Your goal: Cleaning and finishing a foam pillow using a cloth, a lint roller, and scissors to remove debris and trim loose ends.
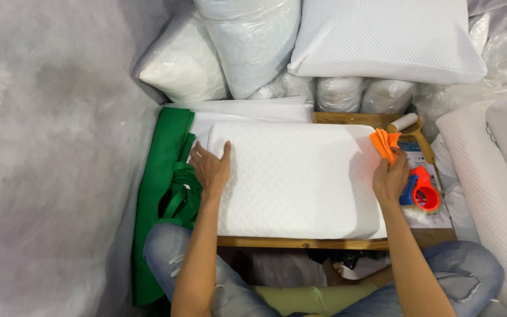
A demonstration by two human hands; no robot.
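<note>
Sitting: person on the floor, knees in ripped jeans under a low wooden desk [324,242]; all places below are relative to the white pillow [294,179].
Pillow: white, quilted cover, rectangular, lying flat on the desk and covering most of it.
Left hand [211,167]: palm down on the pillow's left end, fingers spread and flat; grip released, holding nothing.
Right hand [391,176]: at the pillow's right edge; grip clenched on an orange cloth [385,144], which sticks up above the fingers, touching the pillow's upper right corner.
Tape dispenser [422,189]: orange and blue, just right of the pillow, right beside the right hand, lying on a printed sheet [435,217].
Lint roller [406,124]: white roll, wooden handle, off the pillow's upper right corner.
Green bags [168,176]: fabric stack with strap handles, along the pillow's left side, partly under the left forearm.
Beyond the pillow: bagged white pillows [247,47] and one mesh-covered pillow [382,38], stacked.
Right of the pillow: more white foam pillows [488,170], well apart from the hands.
</note>
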